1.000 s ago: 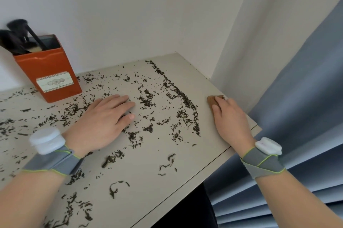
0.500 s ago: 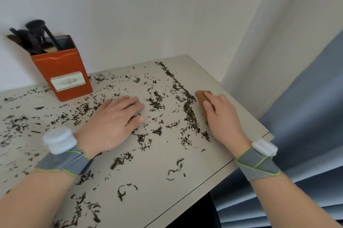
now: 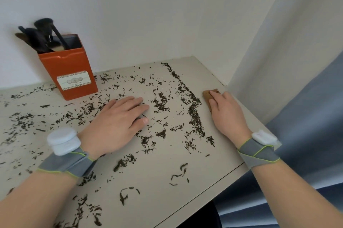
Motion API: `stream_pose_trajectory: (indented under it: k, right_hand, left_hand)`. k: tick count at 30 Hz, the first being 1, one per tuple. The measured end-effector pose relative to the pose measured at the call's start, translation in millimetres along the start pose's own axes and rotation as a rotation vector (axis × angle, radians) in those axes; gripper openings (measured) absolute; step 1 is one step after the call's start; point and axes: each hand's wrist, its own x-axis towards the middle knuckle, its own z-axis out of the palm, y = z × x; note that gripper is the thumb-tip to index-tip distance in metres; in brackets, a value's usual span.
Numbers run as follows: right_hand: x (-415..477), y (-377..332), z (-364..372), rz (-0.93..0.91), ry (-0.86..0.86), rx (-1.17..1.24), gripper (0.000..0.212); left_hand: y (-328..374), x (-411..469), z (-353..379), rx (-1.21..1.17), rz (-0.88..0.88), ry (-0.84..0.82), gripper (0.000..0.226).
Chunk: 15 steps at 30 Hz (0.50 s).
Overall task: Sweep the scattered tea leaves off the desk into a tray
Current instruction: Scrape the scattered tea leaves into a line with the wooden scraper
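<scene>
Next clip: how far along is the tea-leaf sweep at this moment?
Early. Done: a strip of desk right of a ridge of leaves looks clear. In hand: the right hand lies over a brown tool beside that ridge; the left hand lies flat. Left: scattered leaves cover most of the desk, and no tray is in view.

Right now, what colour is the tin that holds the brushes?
The tin is orange, with a pale label on its front, best seen in the head view.
</scene>
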Motion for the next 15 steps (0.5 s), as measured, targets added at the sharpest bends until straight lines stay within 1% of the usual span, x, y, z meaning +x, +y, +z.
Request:
stream_pose_trajectory:
  k: [6,10,13,15]
  right_hand:
    - [-13,-38,5,-0.097,-0.016,0.046,0.042]
    - [-21,-49,5,-0.144,-0.050,0.127,0.043]
    - [-16,-41,0,-0.121,-0.025,0.203,0.041]
    - [-4,-31,-5,-0.091,0.009,0.201,0.040]
  left_hand:
    - [1,-3,0,0.000,-0.006,0.005,0.063]
    - [0,-2,1,-0.002,-0.005,0.012,0.062]
    - [-1,-1,3,-0.007,-0.004,0.010,0.062]
    - [-1,-1,3,-0.011,-0.004,0.008,0.062]
